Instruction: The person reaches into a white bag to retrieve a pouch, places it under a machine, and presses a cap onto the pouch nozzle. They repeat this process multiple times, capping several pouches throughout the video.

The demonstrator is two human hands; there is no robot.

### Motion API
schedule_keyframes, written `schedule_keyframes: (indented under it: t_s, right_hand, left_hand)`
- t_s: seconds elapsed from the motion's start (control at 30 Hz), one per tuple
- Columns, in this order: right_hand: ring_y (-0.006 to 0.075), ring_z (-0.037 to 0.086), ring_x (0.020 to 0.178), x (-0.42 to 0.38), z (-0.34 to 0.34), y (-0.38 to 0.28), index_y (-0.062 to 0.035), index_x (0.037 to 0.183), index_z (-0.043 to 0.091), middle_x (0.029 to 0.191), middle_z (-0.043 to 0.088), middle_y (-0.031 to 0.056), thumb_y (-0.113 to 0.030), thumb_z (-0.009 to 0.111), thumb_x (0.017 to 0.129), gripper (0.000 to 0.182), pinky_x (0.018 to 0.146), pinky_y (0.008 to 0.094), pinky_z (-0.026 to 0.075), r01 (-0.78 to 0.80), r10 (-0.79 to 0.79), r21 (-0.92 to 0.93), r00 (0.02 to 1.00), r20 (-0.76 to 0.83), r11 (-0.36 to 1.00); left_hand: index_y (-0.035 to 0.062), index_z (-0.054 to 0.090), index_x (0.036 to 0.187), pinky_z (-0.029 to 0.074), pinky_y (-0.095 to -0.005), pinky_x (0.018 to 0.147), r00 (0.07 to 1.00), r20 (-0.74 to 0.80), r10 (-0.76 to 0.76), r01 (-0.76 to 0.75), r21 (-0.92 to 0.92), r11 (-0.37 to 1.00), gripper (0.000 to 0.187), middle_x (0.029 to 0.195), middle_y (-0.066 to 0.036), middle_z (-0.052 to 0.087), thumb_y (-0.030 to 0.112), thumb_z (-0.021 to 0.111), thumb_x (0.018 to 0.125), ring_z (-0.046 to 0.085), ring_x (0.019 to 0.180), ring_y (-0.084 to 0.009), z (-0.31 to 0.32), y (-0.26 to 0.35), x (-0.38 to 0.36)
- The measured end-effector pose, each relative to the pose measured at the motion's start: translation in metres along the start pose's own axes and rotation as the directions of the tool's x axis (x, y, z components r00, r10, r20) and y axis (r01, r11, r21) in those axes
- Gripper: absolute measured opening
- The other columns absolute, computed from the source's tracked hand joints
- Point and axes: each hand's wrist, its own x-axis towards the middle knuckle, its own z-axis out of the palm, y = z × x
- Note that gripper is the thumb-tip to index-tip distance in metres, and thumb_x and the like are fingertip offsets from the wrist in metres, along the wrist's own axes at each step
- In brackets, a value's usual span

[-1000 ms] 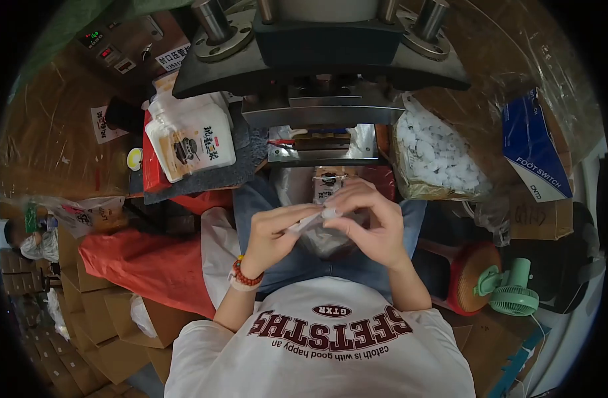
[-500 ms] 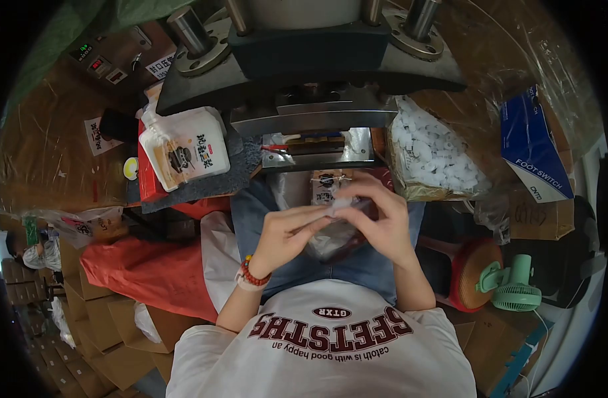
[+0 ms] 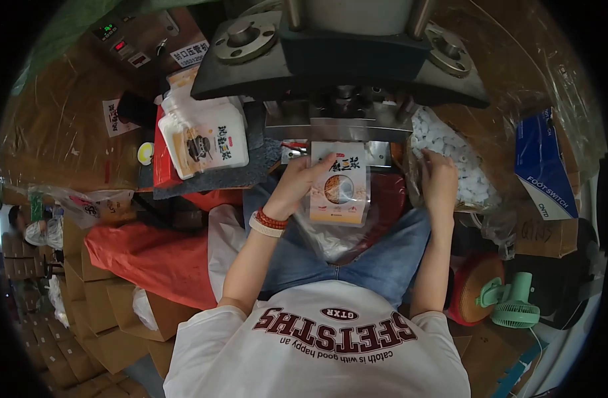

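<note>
My left hand (image 3: 296, 187), with a red beaded bracelet at the wrist, grips the left edge of a flat printed pouch (image 3: 339, 189). The pouch's top end lies at the metal plate (image 3: 379, 154) under the press (image 3: 353, 60). At the left edge of a box of small white pieces (image 3: 446, 142) is my right hand (image 3: 439, 174), its fingers bent and close together. What those fingers hold, if anything, is too small to make out.
Stacked white pouches (image 3: 207, 142) lie on a grey cloth (image 3: 256, 166) at the left. A blue and white box (image 3: 546, 166) stands at the right, above a green fan (image 3: 516, 302). Clear plastic (image 3: 334, 242) hangs over the lap.
My hands, earlier together over the lap around something small, have parted. My left hand now has the pouch up at the plate; my right hand has moved right to the white pieces. The view has shifted.
</note>
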Motion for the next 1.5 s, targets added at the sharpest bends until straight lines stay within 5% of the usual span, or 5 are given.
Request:
schedule_keyframes:
  t_s: [0.13,0.3,0.5,0.87,1.5]
  right_hand:
    - [0.0325,0.057,0.095,0.003,-0.008,-0.008,-0.0031,0.105,0.064,0.097,0.066,0.0125,-0.012,0.061,0.084,0.023,0.088,0.0434,0.041,0.037,-0.037,-0.004,0.999,-0.012,0.999]
    - [0.0275,0.060,0.095,0.009,-0.006,-0.008,-0.0018,0.108,0.062,0.101,0.065,0.0118,-0.007,0.061,0.087,0.021,0.091,0.0383,0.042,0.086,-0.073,0.081,0.986,-0.148,0.993]
    - [0.0183,0.063,0.092,-0.025,-0.070,-0.102,0.0002,0.126,0.050,0.106,0.060,0.0102,-0.001,0.055,0.092,0.034,0.089,0.0300,0.048,0.044,0.095,0.976,0.993,-0.065,0.215]
    - [0.0235,0.068,0.096,-0.038,-0.064,-0.130,-0.0037,0.098,0.067,0.100,0.071,0.0080,-0.001,0.074,0.072,0.027,0.106,0.0483,0.035,0.481,-0.521,0.796,0.815,-0.252,0.368]
    - [0.0364,0.059,0.092,0.003,-0.006,-0.019,-0.0020,0.110,0.062,0.101,0.063,0.0166,-0.008,0.061,0.083,0.027,0.076,0.0418,0.048,-0.004,0.005,-0.010,1.000,0.014,1.000]
  left_hand:
    - [0.0044,0.059,0.120,0.038,-0.0421,0.098,0.439,0.039,0.898,0.200,0.970,-0.140,0.046,0.115,-0.006,0.065,0.037,0.065,0.087,0.061,0.104,-0.0266,-0.034,0.039,-0.040]
    - [0.0113,0.057,0.127,0.029,-0.0481,0.106,0.673,0.120,0.730,0.116,0.958,-0.264,0.045,0.127,-0.007,0.059,0.019,0.065,0.084,0.055,0.115,-0.0299,-0.117,-0.001,-0.076]
    - [0.0064,0.069,0.104,0.048,-0.0357,0.091,0.763,-0.170,0.624,-0.229,0.832,0.506,0.035,0.103,-0.010,0.069,-0.005,0.059,0.073,0.065,0.099,-0.0269,-0.089,-0.003,-0.101]
    - [0.0026,0.070,0.096,0.054,-0.0338,0.078,0.481,0.322,0.816,-0.690,0.713,0.126,0.031,0.095,-0.010,0.071,-0.005,0.061,0.068,0.069,0.091,-0.0272,0.006,0.039,-0.119]
    - [-0.0046,0.067,0.099,0.053,-0.0238,0.066,0.996,-0.084,0.041,-0.053,-0.149,0.987,0.024,0.091,-0.009,0.070,0.015,0.069,0.087,0.066,0.075,-0.0116,-0.005,0.003,0.000]
